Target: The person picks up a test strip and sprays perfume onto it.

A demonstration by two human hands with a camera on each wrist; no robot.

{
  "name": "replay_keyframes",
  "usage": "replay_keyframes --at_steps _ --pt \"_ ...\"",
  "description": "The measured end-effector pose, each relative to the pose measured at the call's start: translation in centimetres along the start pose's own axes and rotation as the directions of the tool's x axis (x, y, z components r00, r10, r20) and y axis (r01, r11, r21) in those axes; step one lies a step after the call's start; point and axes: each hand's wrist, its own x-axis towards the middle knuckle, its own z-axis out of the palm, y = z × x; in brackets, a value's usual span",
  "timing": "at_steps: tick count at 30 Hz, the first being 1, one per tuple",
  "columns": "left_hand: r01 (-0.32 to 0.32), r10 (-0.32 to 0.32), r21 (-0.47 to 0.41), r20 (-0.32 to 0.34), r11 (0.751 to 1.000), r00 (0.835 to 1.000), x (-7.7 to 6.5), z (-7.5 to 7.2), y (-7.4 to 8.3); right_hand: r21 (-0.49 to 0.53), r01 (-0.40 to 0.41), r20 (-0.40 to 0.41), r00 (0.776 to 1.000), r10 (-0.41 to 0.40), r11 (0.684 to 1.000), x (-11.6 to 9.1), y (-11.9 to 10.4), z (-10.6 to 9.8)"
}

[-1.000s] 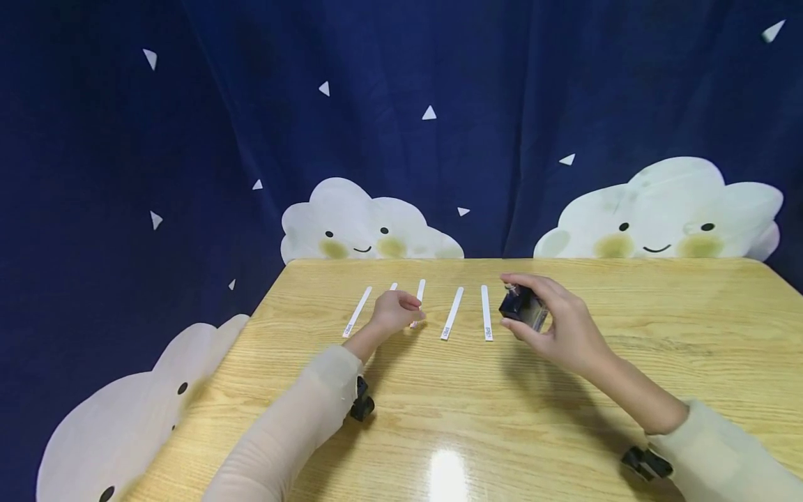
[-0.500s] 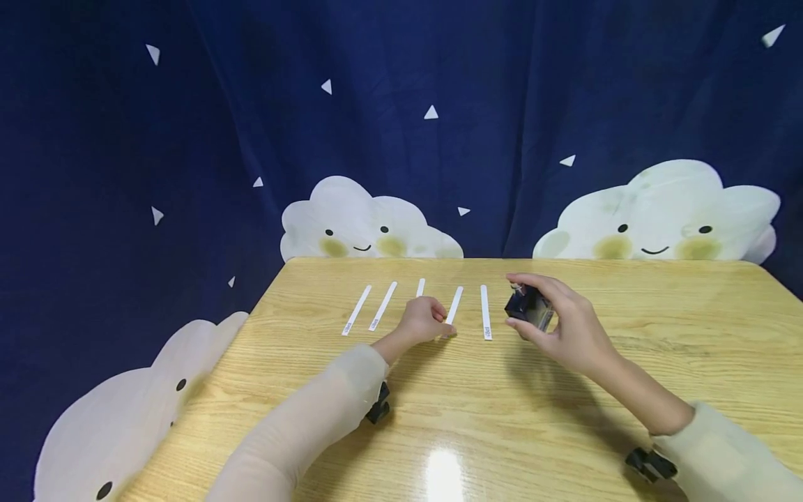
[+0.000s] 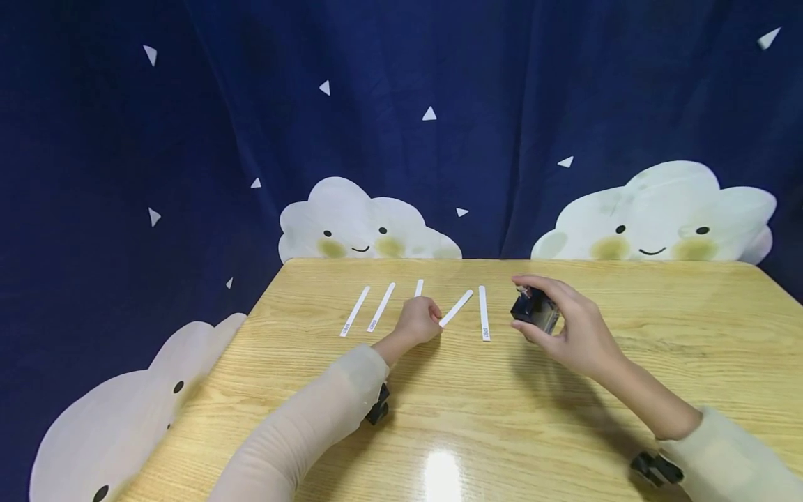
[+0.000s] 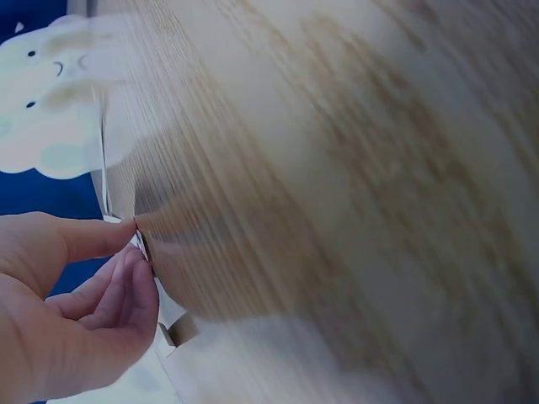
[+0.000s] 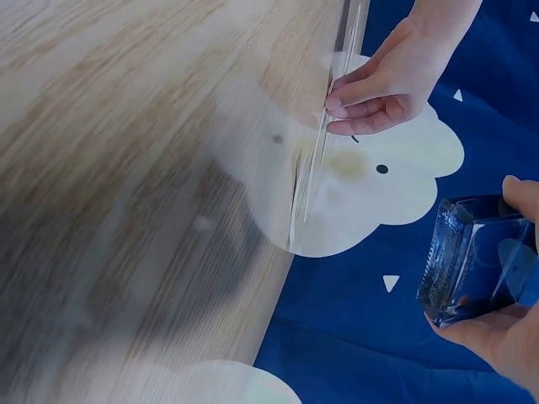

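Observation:
My left hand (image 3: 417, 322) pinches the near end of a white paper test strip (image 3: 458, 307) between thumb and fingers. That strip slants up to the right. To the right of it lies another strip (image 3: 484, 312); left of it lie more strips, the closest one (image 3: 419, 287) partly hidden by the hand. Several of them have small dark print at the near end. My right hand (image 3: 582, 333) grips a glass perfume bottle (image 5: 478, 257) with a dark cap, tipped sideways above the table, thumb on one side and fingers on the other.
The wooden table (image 3: 502, 404) carries the row of strips near its far side. Behind it hangs a dark blue curtain (image 3: 376, 139) with smiling clouds and small white triangles. A black wrist camera sits at each cuff.
My left hand has moved right from the third strip to the fourth, then slightly back left, turning that strip to a steeper slant. The right hand with the bottle has drifted slightly right.

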Motion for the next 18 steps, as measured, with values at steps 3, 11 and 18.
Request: replay_keyframes --at_steps 3,11,18 --pt "0.014 -0.013 0.022 -0.009 1.000 1.000 -0.06 -0.05 0.11 -0.004 0.002 0.000 1.000 -0.002 1.000 -0.09 0.10 -0.06" --pt "0.030 -0.029 0.068 -0.008 0.997 1.000 -0.02 0.01 0.38 -0.020 -0.018 0.010 1.000 0.018 1.000 -0.40 0.57 -0.29" --pt "0.055 -0.055 0.065 -0.007 0.996 0.998 0.01 0.08 0.49 -0.016 -0.011 0.000 1.000 0.011 1.000 -0.47 0.70 -0.33"
